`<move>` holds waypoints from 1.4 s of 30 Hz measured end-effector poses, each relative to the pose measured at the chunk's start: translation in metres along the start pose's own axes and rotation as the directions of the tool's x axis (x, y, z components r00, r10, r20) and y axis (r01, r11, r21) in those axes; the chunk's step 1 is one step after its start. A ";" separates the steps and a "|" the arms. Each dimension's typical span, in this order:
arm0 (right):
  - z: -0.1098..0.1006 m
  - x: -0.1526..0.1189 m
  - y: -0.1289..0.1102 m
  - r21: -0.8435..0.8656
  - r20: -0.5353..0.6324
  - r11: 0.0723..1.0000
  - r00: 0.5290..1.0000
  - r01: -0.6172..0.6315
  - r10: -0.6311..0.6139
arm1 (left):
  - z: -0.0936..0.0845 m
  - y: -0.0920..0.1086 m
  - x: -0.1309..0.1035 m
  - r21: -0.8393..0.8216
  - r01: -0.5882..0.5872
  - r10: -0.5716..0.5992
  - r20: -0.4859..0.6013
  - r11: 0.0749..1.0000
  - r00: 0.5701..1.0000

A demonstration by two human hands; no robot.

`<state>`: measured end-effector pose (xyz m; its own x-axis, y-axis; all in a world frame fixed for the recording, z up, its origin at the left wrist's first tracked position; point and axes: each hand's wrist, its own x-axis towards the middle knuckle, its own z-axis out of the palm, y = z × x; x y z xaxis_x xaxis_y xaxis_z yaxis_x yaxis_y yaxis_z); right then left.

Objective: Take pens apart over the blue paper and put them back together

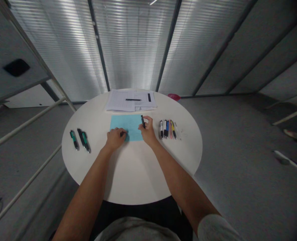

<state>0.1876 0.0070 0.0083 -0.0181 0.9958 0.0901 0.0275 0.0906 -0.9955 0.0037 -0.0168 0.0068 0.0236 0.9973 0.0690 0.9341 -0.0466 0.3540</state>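
Head cam: 2 hands out at the blue sheet (125, 122). Right hand (148, 130) is by its right edge, fingers pinching a slim, tilted black pen (143, 121). Left hand (115, 138) sits on its near-left corner, fingers curled; can't tell if they're gripping anything. Sheet's flat on a round white counter (138, 174), papers (119, 102) beyond it, pen row (170, 130) to its right, blinds (133, 43) way behind.

The grey top (135, 230) has a short right sleeve (216, 227).
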 end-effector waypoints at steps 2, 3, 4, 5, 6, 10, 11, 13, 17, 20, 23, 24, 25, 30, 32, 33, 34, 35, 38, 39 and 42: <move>-0.003 -0.001 0.000 -0.329 -0.019 0.935 0.989 0.130 -0.144 | 0.000 0.000 0.000 0.004 0.011 -0.011 0.011 1.000 1.000; -0.004 -0.002 0.000 -0.480 -0.008 0.860 0.980 0.172 -0.201 | 0.000 0.000 0.000 0.004 0.013 -0.013 0.012 1.000 1.000; -0.006 -0.003 -0.001 -0.589 0.007 0.788 0.976 0.180 -0.218 | 0.000 0.000 0.000 0.002 0.012 -0.012 0.007 1.000 1.000; -0.008 -0.003 -0.002 -0.669 0.014 0.725 0.977 0.168 -0.214 | 0.000 0.000 0.000 -0.001 0.009 -0.009 0.001 1.000 1.000; -0.010 -0.004 -0.004 -0.728 0.010 0.670 0.979 0.146 -0.201 | 0.000 0.000 0.000 -0.005 0.005 -0.005 -0.005 1.000 1.000; -0.017 -0.004 -0.009 -0.840 -0.044 0.540 0.985 0.055 -0.169 | 0.002 -0.001 0.000 -0.011 0.005 -0.005 -0.012 1.000 1.000; -0.019 -0.004 -0.010 -0.853 -0.054 0.521 0.984 0.042 -0.167 | 0.002 -0.001 0.000 -0.012 0.006 -0.007 -0.009 1.000 1.000; -0.023 -0.002 -0.010 -0.870 -0.073 0.493 0.983 0.020 -0.169 | 0.002 -0.002 0.000 -0.016 0.010 -0.010 -0.005 1.000 1.000; -0.034 0.001 -0.006 -0.892 -0.121 0.451 0.978 -0.033 -0.168 | 0.001 -0.002 0.000 -0.023 0.005 -0.005 -0.003 1.000 1.000; -0.042 0.004 -0.002 -0.902 -0.143 0.427 0.976 -0.061 -0.162 | 0.002 -0.002 0.000 -0.023 0.004 -0.004 -0.003 1.000 1.000; -0.048 0.005 0.000 -0.912 -0.150 0.403 0.978 -0.081 -0.144 | 0.002 -0.003 0.000 -0.027 0.000 0.000 -0.010 1.000 1.000; -0.049 0.005 0.000 -0.915 -0.157 0.393 0.978 -0.091 -0.138 | 0.002 -0.003 0.000 -0.028 -0.003 0.003 -0.013 1.000 1.000; -0.049 0.005 -0.001 -0.917 -0.166 0.384 0.977 -0.103 -0.132 | 0.002 -0.003 0.000 -0.028 -0.006 0.005 -0.015 1.000 1.000; -0.051 0.001 -0.005 -0.928 -0.212 0.336 0.969 -0.160 -0.125 | 0.003 -0.004 0.001 -0.013 -0.007 0.007 0.000 1.000 1.000; -0.051 0.000 -0.007 -0.934 -0.223 0.315 0.965 -0.170 -0.140 | 0.004 -0.005 0.001 -0.016 -0.014 0.014 -0.006 1.000 1.000; -0.051 -0.001 -0.008 -0.935 -0.227 0.312 0.962 -0.171 -0.152 | 0.004 -0.005 0.001 -0.019 -0.017 0.017 -0.013 1.000 1.000; -0.051 -0.001 -0.008 -0.935 -0.228 0.314 0.959 -0.168 -0.166 | 0.005 -0.006 0.001 -0.022 -0.018 0.017 -0.020 1.000 1.000; -0.049 0.000 -0.009 -0.933 -0.228 0.321 0.956 -0.161 -0.185 | 0.006 -0.006 0.002 -0.025 -0.018 0.017 -0.024 1.000 1.000; -0.041 0.000 -0.008 -0.932 -0.164 0.357 0.952 -0.063 -0.258 | 0.007 -0.006 0.002 -0.025 -0.016 0.015 -0.028 1.000 1.000; -0.037 0.000 -0.008 -0.930 -0.108 0.367 0.953 0.003 -0.282 | 0.007 -0.006 0.002 -0.023 -0.016 0.015 -0.025 1.000 1.000; -0.021 -0.003 -0.005 -0.891 0.114 0.390 0.946 0.232 -0.304 | 0.006 -0.005 0.002 -0.021 -0.017 0.016 -0.025 1.000 1.000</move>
<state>0.2085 0.0042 0.0134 -0.1390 0.9126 0.3844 0.8970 0.2805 -0.3416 0.0014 -0.0145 -0.0001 0.0299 0.9947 0.0984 0.9260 -0.0646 0.3720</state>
